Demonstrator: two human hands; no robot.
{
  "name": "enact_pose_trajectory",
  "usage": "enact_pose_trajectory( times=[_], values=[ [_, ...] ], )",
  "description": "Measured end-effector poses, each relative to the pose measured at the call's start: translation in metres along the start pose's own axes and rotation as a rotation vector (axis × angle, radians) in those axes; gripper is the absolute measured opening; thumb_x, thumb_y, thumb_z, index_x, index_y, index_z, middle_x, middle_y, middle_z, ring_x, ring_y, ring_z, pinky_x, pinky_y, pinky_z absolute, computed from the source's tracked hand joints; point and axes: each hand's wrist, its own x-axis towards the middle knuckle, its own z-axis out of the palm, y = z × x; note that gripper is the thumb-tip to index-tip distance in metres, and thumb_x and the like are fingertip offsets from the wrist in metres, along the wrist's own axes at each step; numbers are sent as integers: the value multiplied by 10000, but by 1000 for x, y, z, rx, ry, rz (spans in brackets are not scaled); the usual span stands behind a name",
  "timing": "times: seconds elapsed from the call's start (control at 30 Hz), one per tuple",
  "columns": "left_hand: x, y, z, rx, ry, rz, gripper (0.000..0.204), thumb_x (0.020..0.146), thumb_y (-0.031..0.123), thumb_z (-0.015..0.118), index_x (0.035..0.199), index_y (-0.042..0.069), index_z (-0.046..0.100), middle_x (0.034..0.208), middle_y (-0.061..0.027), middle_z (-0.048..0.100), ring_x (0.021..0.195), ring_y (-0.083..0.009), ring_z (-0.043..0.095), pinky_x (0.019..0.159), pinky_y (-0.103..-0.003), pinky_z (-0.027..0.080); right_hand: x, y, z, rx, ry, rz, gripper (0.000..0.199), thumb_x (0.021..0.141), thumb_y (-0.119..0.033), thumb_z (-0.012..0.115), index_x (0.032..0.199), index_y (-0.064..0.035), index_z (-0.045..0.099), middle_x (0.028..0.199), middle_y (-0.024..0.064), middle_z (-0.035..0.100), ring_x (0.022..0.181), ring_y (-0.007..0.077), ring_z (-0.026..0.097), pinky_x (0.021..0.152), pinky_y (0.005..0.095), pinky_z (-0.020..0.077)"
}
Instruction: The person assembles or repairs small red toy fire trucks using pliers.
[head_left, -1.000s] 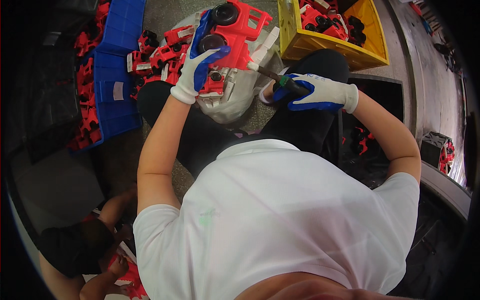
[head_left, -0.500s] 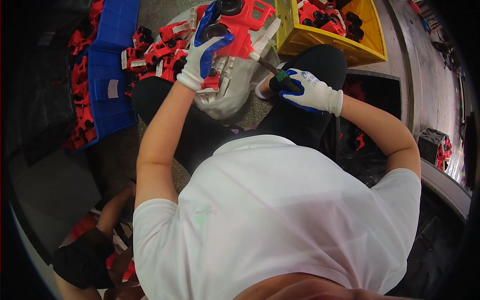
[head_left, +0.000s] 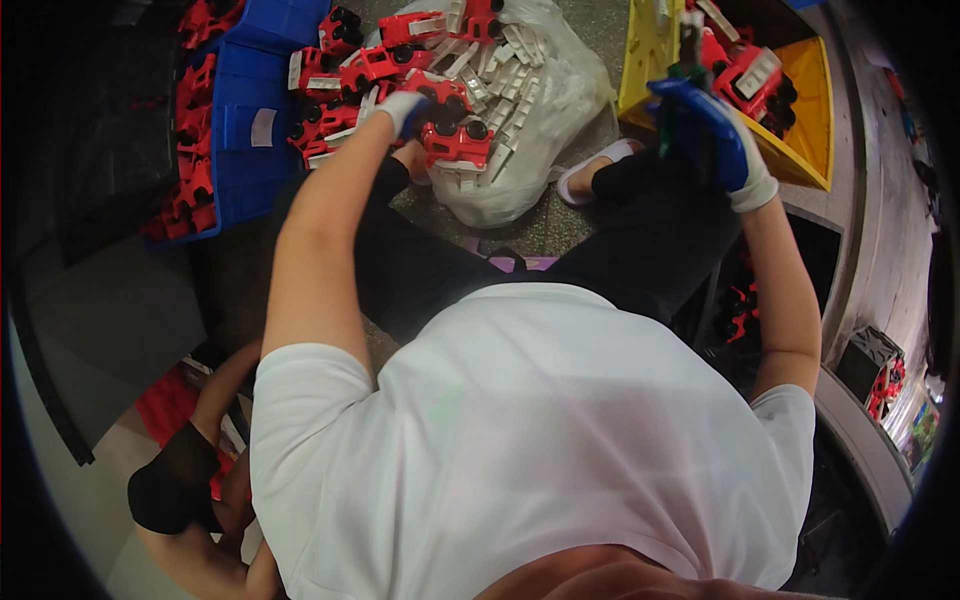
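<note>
My left hand (head_left: pixel 408 112), in a white glove with a blue palm, reaches down over a heap of red toy trucks. Its fingers are dark and blurred beside a red toy truck (head_left: pixel 455 148) with black wheels, so I cannot tell whether they grip it. White strip-like plastic parts (head_left: pixel 512 100) lie in a clear plastic bag (head_left: pixel 575 75) next to that truck. My gloved right hand (head_left: pixel 722 145) is closed round a dark tool (head_left: pixel 690 58) with green on it, held upright at the near left part of a yellow bin (head_left: pixel 815 120). The tool's exact kind is unclear.
Red toy trucks (head_left: pixel 755 80) fill part of the yellow bin. Blue bins (head_left: pixel 240 165) with more red trucks stand at the left. My slippered foot (head_left: pixel 595 172) rests on the speckled floor. Another person (head_left: pixel 185 480) sits at the lower left. A dark box (head_left: pixel 815 250) is at my right.
The toy truck in my left hand is no longer held up; that hand has lowered to the heap. My right hand and the tool have moved right and up, toward the yellow bin.
</note>
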Motion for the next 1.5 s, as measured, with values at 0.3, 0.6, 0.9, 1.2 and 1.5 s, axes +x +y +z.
enact_pose_trajectory(
  times=[0.3, 0.6, 0.9, 1.2, 1.5],
  values=[
    [30, 98, 13, 161, 315, -605, 977, 735, 789, 430, 1335, 18, 466, 1398, -209, 428, 1296, -373, 390, 1055, -449, 327, 38, 41, -8, -57, 71, 317, 281, 922, -218, 568, 1100, -2, 603, 969, 28, 616, 868, 112, 576, 797, 251, 465],
    [34, 129, 110, 32, 158, -163, 900, 650, 496, 762, 1370, 99, 396, 1402, -215, 390, 1279, -393, 398, 1011, -450, 390, 55, 47, -12, -243, -35, 272, 238, 905, -229, 592, 1015, -30, 664, 935, 54, 621, 886, 129, 579, 803, 277, 453],
    [23, 149, 103, -720, -212, 19, 473, 741, 187, 784, 1131, 17, 579, 1062, -75, 635, 904, -166, 629, 790, -288, 523, 38, 63, -10, -578, -48, 155, 285, 862, -282, 633, 1028, -51, 656, 987, 91, 670, 949, 203, 622, 864, 328, 463],
    [-123, 265, -43, 64, -436, 386, 674, 699, 50, 752, 1310, -17, 473, 1156, -83, 599, 1016, -138, 594, 881, -281, 486, 2, 60, 44, -1311, -81, -3, 421, 820, -310, 625, 1200, -141, 565, 1249, 137, 481, 1156, 327, 486, 957, 435, 388],
    [-176, 311, -40, 411, -461, 403, 841, 616, 242, 834, 1344, 43, 463, 1238, -121, 554, 1144, -203, 532, 960, -306, 430, -40, 17, 75, -1552, -245, 22, 436, 838, -334, 587, 1210, -108, 570, 1275, 160, 456, 1202, 324, 442, 1020, 426, 330]
  ],
)
